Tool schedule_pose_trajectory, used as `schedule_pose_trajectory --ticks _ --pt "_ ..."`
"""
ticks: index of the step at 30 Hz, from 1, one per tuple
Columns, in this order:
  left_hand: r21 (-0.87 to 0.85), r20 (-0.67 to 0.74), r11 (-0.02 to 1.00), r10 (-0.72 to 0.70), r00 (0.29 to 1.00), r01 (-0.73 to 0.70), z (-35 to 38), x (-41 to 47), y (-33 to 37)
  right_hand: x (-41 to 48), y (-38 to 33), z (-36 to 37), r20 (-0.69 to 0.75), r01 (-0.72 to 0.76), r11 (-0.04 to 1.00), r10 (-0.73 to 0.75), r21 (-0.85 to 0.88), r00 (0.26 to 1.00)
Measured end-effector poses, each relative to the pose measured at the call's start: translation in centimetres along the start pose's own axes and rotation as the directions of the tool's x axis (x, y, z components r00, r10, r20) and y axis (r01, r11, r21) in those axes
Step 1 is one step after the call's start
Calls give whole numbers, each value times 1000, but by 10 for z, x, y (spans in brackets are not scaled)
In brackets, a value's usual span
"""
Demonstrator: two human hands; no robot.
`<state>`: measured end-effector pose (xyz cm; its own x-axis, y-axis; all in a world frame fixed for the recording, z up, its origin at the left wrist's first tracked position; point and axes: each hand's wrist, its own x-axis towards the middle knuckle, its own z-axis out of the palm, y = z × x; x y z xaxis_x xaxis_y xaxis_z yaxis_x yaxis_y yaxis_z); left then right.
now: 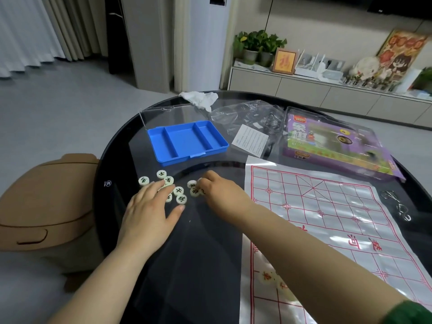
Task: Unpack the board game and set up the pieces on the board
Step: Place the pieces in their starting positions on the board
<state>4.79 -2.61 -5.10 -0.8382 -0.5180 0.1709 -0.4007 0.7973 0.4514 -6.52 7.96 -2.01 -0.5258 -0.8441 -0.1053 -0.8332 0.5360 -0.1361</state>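
Note:
Several round white chess pieces (180, 199) with black characters lie in a loose cluster on the dark glass table (210, 253), left of the board. My left hand (149, 211) lies flat over the cluster's left side, fingers straight and touching pieces. My right hand (217, 190) has its fingers curled over pieces at the cluster's right edge; whether it pinches one is hidden. The plastic board sheet (327, 220) with red grid lines is spread on the right. A few pieces with red characters (266, 278) sit at its near left corner, beside my right forearm.
An empty blue tray (187, 141) with three compartments and a clear lid (161, 113) stands behind the pieces. Further right lie a plastic bag (245, 118), a paper slip (251, 140), a purple box (336, 148) and metal ring puzzles (397, 206). A brown bin (46, 206) stands left of the table.

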Motion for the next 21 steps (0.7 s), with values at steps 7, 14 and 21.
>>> schedule_pose_trajectory --ticks 7,14,21 --pt "13 19 998 55 998 -55 -3 0 2 -15 15 -9 -80 -53 966 76 252 994" --pt "-38 242 944 327 914 -328 -3 12 37 -41 68 -28 -103 -217 958 239 186 966" --pt "-4 377 901 403 834 -434 8 16 60 -71 117 -30 -54 -407 899 420 163 906"
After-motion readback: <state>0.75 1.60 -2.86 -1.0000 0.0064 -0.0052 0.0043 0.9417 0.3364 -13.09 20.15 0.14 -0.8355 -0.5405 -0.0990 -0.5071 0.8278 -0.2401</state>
